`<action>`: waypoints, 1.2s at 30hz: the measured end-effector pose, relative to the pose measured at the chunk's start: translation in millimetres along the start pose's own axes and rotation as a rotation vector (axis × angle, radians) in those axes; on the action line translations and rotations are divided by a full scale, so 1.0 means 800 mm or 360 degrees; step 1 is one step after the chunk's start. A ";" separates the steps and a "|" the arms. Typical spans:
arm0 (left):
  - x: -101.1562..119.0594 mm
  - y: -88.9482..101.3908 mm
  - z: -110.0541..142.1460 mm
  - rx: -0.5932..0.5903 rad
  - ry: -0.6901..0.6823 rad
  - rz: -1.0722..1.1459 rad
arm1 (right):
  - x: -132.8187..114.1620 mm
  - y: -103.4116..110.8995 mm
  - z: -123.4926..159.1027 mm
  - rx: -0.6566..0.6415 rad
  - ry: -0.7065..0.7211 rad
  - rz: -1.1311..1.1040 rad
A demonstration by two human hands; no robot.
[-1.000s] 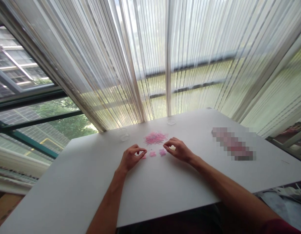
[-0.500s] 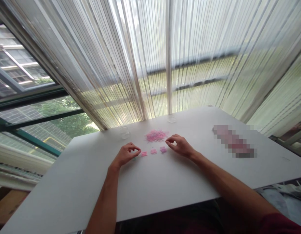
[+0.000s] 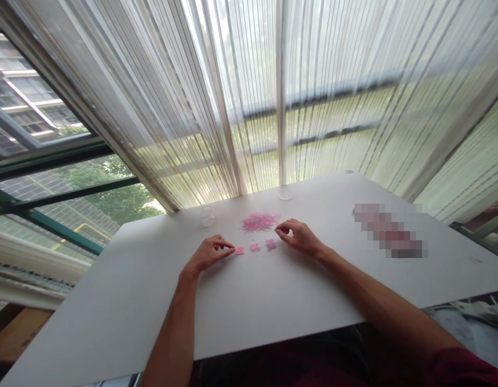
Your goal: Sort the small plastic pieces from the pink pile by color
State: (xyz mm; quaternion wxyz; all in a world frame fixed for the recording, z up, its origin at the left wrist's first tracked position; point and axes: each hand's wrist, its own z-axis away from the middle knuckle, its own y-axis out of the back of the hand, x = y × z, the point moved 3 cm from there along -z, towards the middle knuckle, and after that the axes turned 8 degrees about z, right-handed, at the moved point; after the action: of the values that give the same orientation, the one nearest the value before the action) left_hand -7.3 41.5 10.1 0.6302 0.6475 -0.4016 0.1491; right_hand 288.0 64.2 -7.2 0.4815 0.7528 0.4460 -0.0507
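Note:
A loose heap of small, thin pink pieces (image 3: 258, 221) lies on the white table; their exact kind is too small to tell. In front of it are three little groups: a bright pink one (image 3: 240, 250) at left, a lighter pink one (image 3: 255, 247) in the middle and a purplish one (image 3: 270, 244) at right. My left hand (image 3: 211, 252) is closed in a pinch, its fingertips right beside the left group. My right hand (image 3: 299, 236) also pinches, just right of the heap and the purplish group. Whatever sits between either hand's fingertips is too small to make out.
A clear round container (image 3: 207, 217) stands behind my left hand, and a clear ring-shaped lid or dish (image 3: 285, 194) lies near the back edge. A blurred-out reddish object (image 3: 388, 231) rests at the right of the white table (image 3: 233, 317). Sheer curtains (image 3: 257, 97) hang behind.
My left fingertips have come slightly closer to the left pink group. A teal bit beside that hand no longer shows. The right hand stays nearly in place; the view has shifted slightly.

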 end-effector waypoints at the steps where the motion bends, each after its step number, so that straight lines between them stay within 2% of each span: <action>1: 0.001 -0.001 0.000 -0.0004 0.0008 0.0001 | 0.000 0.000 0.000 -0.0003 0.0000 0.0001; 5: 0.010 -0.010 -0.001 0.0032 -0.0058 0.0007 | 0.000 -0.001 0.000 -0.0012 0.0001 -0.0003; 12: 0.030 -0.047 -0.008 0.0092 -0.0281 -0.0010 | 0.002 -0.002 0.000 -0.0005 0.0016 0.0001; 17: 0.031 -0.062 -0.010 0.0029 -0.0343 -0.0058 | 0.003 -0.003 0.000 -0.0012 0.0021 -0.0004; 26: 0.032 -0.063 -0.009 -0.0007 -0.0346 -0.0142 | 0.004 -0.003 0.000 -0.0031 -0.0001 -0.0016; 36: 0.033 -0.061 -0.009 -0.0014 -0.0302 -0.0072 | 0.005 -0.003 0.000 -0.0026 0.0004 -0.0015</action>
State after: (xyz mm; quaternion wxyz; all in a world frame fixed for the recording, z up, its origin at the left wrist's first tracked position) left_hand 46.0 34.0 -4.4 0.5953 0.6649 -0.4455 0.0712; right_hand 288.7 67.1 -11.1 0.4868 0.7467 0.4506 -0.0483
